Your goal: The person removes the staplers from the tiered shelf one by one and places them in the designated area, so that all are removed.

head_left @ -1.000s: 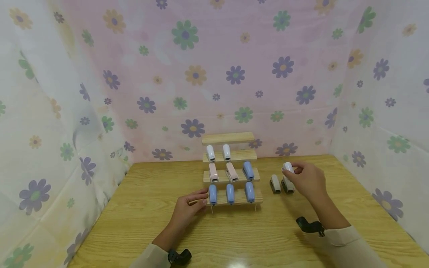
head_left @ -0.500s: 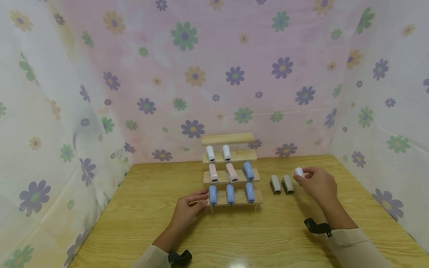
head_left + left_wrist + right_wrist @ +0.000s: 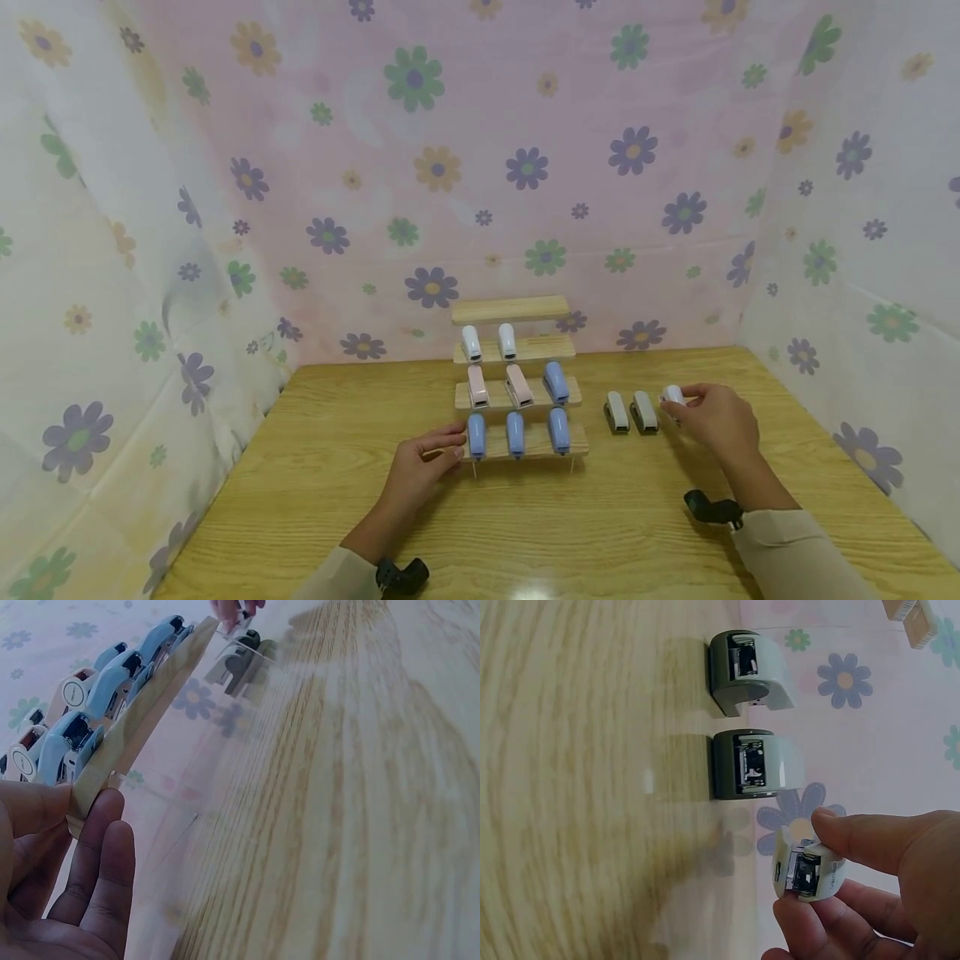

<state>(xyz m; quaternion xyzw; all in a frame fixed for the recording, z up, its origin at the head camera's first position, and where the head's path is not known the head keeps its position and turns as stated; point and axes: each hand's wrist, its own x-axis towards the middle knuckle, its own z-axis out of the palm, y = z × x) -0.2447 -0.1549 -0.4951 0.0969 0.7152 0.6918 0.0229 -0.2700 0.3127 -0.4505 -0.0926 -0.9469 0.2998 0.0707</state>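
My right hand (image 3: 718,419) pinches a small white stapler (image 3: 810,870) between thumb and fingers, at the right end of a row. Beside it stand two grey-white staplers (image 3: 754,765) on the table. My left hand (image 3: 422,465) grips the left end of the lowest step of a wooden tiered stand (image 3: 536,446), thumb above and fingers below in the left wrist view. Three blue staplers (image 3: 515,435) sit on that step. The step above bears two pink staplers (image 3: 477,387) and a blue stapler (image 3: 556,382). Higher up are two white staplers (image 3: 507,341).
The stand's top step (image 3: 510,310) is bare wood. Thin clear supports (image 3: 165,795) show under the lowest step. A wood-grain table (image 3: 525,525) lies beneath everything, with flowered cloth (image 3: 480,150) hanging behind and on both sides.
My right hand has moved right with the white stapler, from over the right grey-white stapler to a spot beside it, then lowered slightly. My left hand has stayed on the stand.
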